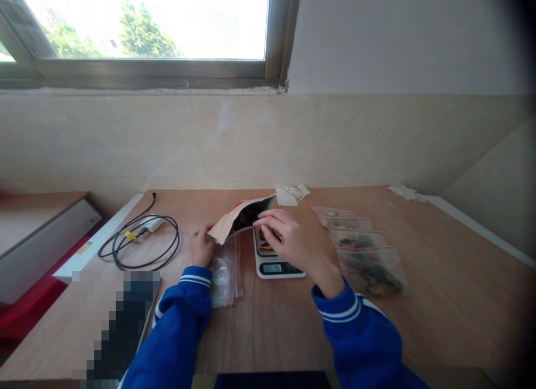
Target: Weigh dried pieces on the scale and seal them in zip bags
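A paper pouch (243,215) lies open-mouthed, tilted over the scale (274,260). The left hand (202,248) pinches its lower edge; the right hand (288,238), fingers curled, reaches at its mouth, dark contents inside. Zip bags (364,255) with dark pieces lie right, an empty bag (224,274) and cable (142,241) left, on a wooden table (439,299) below a window (142,32).
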Demonstrator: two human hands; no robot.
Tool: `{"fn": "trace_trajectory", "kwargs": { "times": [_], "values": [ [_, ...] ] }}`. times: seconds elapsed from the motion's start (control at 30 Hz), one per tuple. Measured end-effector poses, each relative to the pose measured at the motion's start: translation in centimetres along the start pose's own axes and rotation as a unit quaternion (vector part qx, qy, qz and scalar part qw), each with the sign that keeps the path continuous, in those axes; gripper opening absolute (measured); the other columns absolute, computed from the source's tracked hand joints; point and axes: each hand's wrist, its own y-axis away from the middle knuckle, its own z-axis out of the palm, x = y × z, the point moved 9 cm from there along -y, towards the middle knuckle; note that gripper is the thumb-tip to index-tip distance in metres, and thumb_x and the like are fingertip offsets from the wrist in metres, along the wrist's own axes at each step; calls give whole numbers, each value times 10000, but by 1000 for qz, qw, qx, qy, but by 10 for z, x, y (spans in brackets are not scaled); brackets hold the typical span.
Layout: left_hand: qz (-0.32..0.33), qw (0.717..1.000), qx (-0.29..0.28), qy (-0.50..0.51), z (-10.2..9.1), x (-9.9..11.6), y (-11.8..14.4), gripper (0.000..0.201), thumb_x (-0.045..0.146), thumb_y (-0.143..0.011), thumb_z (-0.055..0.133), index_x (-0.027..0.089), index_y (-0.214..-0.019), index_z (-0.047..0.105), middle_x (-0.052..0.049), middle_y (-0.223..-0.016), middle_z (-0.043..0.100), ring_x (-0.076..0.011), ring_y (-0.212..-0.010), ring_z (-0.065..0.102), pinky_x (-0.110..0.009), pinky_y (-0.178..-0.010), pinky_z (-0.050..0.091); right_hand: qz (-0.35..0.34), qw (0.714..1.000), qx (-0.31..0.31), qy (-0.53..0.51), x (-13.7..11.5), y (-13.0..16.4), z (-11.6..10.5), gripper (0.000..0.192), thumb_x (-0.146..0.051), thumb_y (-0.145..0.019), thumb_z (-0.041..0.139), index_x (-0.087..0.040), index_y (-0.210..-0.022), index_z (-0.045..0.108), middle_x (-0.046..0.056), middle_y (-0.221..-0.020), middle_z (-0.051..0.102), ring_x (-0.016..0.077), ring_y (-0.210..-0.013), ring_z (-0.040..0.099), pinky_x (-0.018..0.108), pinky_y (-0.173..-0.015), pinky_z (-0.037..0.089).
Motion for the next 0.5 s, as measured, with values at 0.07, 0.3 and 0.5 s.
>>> {"fn": "trace_trajectory", "kwargs": {
  "times": [0.07, 0.3, 0.5],
  "values": [
    [5, 1000, 2, 3, 0, 0, 0, 366, 130, -701, 516, 177, -1041, 644, -70, -1025, 706, -236, -975, 595, -378, -913, 420, -6, 998, -24, 60, -1, -5, 6, 231, -165, -907, 429, -195, -954, 653, 78, -983, 656, 216, -995, 570, 385, -929, 441],
    [29, 1000, 2, 6, 2, 5, 1, 275, 221, -781, 526, 186, -1027, 644, -65, -999, 717, -227, -952, 629, -407, -956, 380, 33, 988, -128, 85, 5, -3, 38, 229, -133, -885, 465, -187, -850, 684, 81, -871, 705, 212, -836, 649, 309, -780, 470],
    [14, 1000, 11, 8, 1, 5, 1, 269, 222, -764, 564, 202, -1017, 652, -60, -1017, 713, -230, -960, 615, -405, -954, 382, 86, 993, -73, 42, 38, 1, 70, 188, -155, -866, 535, -191, -960, 694, 94, -985, 703, 215, -917, 645, 323, -837, 483]
  ]
}}
